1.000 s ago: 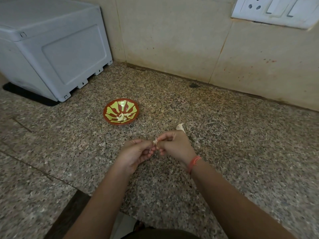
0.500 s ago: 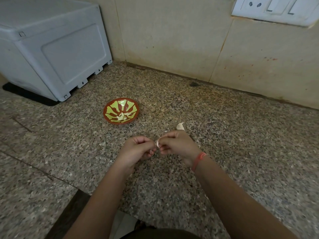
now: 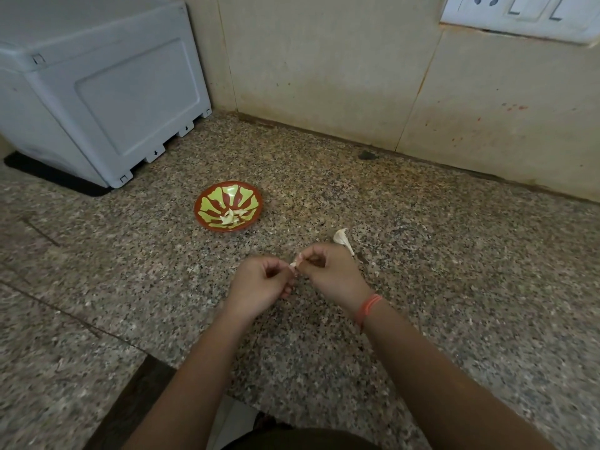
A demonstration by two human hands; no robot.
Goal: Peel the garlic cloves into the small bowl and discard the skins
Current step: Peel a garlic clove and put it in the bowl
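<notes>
A small garlic clove (image 3: 294, 264) is pinched between the fingertips of both hands, just above the granite counter. My left hand (image 3: 259, 285) grips it from the left and my right hand (image 3: 328, 274) from the right; most of the clove is hidden by the fingers. The small red bowl with a green pattern (image 3: 207, 206) stands up and to the left of the hands, with pale garlic pieces (image 3: 232, 217) inside. Another unpeeled clove (image 3: 342, 239) lies on the counter just behind my right hand.
A grey plastic box (image 3: 97, 89) on a black mat fills the back left corner. The tiled wall (image 3: 324, 76) runs along the back with a switch plate (image 3: 519, 14) at top right. The counter's front edge (image 3: 194, 375) is close to my forearms.
Both hands stay together on the clove; the fingers have shifted slightly as they work at it. The bowl and the loose clove have not moved.
</notes>
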